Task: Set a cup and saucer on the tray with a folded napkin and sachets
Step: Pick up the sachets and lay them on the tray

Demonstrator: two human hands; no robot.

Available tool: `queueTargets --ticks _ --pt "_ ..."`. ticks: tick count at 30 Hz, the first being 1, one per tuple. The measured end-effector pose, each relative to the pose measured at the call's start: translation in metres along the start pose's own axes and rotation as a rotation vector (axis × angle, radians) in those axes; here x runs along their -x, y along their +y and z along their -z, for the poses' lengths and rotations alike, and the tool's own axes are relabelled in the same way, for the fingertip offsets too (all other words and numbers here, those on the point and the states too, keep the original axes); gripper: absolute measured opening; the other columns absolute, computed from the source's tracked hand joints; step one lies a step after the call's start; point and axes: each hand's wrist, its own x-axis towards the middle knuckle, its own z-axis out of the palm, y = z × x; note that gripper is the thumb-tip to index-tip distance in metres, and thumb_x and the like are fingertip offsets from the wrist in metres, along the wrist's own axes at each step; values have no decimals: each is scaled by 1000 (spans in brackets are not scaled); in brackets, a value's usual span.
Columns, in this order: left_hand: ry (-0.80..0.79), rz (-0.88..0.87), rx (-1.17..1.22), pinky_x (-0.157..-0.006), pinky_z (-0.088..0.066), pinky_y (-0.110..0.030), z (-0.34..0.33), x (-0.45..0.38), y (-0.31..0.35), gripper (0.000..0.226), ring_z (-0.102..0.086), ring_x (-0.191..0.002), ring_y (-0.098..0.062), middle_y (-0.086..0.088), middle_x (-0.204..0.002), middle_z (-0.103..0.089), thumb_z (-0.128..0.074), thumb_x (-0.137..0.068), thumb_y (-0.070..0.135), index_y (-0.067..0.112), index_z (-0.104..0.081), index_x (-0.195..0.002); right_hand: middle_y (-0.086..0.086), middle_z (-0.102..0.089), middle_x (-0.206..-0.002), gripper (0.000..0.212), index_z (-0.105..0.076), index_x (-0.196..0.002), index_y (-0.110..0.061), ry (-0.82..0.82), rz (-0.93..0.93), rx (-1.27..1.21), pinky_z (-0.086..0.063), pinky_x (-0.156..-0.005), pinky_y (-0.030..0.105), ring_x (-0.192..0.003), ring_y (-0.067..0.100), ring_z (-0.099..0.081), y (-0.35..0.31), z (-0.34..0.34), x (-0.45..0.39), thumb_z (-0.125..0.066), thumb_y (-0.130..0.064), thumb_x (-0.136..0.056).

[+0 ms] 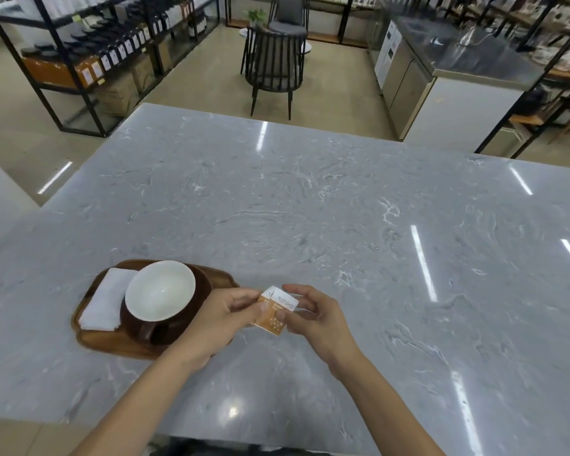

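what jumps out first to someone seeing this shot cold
Both hands meet low in the middle, the left hand and right hand pinching orange-and-white sachets just above the grey marble counter. Just left of them sits a wooden tray holding a white-lined brown cup on its saucer, with a folded white napkin beside it.

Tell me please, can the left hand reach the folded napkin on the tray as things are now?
Probably not directly. The left hand is shut on the sachets together with the right hand, and the cup stands between it and the napkin. It would have to go over or around the cup.
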Motion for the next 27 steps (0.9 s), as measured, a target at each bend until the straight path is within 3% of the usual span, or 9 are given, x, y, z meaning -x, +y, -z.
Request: queueTargets --ticks 4,8,11,14,18,21,24,26,27 --pt "119 4 13 -77 -56 -16 2 15 -16 17 -76 -92 -18 -2 -98 -80 -73 -90 14 18 -76 -106 3 -80 -93 29 -76 -101 -27 -38 -71 12 -54 -69 17 -78 10 -74 8 -6 3 -83 -9 -80" --pt "369 -72 -169 -83 -58 -19 4 29 -37 25 -75 -89 -9 7 -97 -79 -79 -83 7 22 -74 -103 6 -79 -95 29 -76 -102 -25 -67 -148 15 -58 -76 25 -82 15 -75 14 -17 -5 -85 -11 -78" --pt "468 -134 -333 -74 -56 -13 7 43 -51 36 -73 -84 -5 14 -97 -77 -79 -83 11 34 -74 -110 7 -80 -95 30 -75 -102 -21 -107 -221 41 -57 -77 26 -81 14 -75 16 -29 -17 -85 -9 -77" --pt "496 -223 -548 -64 -54 -11 10 55 -60 46 -68 -79 -7 16 -93 -71 -79 -84 15 29 -68 -127 7 -80 -97 28 -75 -101 -18 -126 -272 77 -58 -78 26 -81 14 -74 17 -41 -30 -86 -9 -77" --pt "508 -238 -720 -58 -55 -19 14 66 -58 50 -61 -62 -5 19 -79 -69 -75 -87 20 26 -62 -135 1 -79 -87 23 -75 -94 -20 -107 -271 192 -55 -61 18 -72 8 -73 20 -54 -45 -86 -11 -76" --pt "534 -221 -778 -50 -39 -3 14 75 -57 48 -56 -56 4 26 -64 -52 -74 -87 19 22 -63 -134 0 -78 -85 26 -73 -97 -17 -81 -256 223 -56 -59 21 -70 10 -74 25 -63 -51 -87 -11 -75" --pt "567 -213 -797 -51 -41 -5 13 79 -60 46 -61 -63 -7 4 -74 -73 -76 -86 15 17 -66 -131 5 -77 -92 33 -70 -100 -17 -33 -230 270 -62 -81 38 -86 25 -76 28 -68 -53 -89 -15 -73" --pt "575 -232 -805 -58 -48 -10 13 81 -62 45 -66 -80 -19 -4 -92 -80 -76 -86 12 14 -67 -130 0 -75 -88 36 -68 -101 -19 -20 -202 292 -61 -84 39 -87 25 -75 29 -69 -55 -90 -18 -72" --pt "575 -236 -797 -65 -51 -8 13 81 -63 44 -71 -84 -16 -3 -104 -79 -75 -86 12 14 -67 -130 -2 -73 -86 37 -67 -102 -19 -22 -187 305 -61 -84 39 -85 23 -75 29 -70 -55 -90 -20 -72"
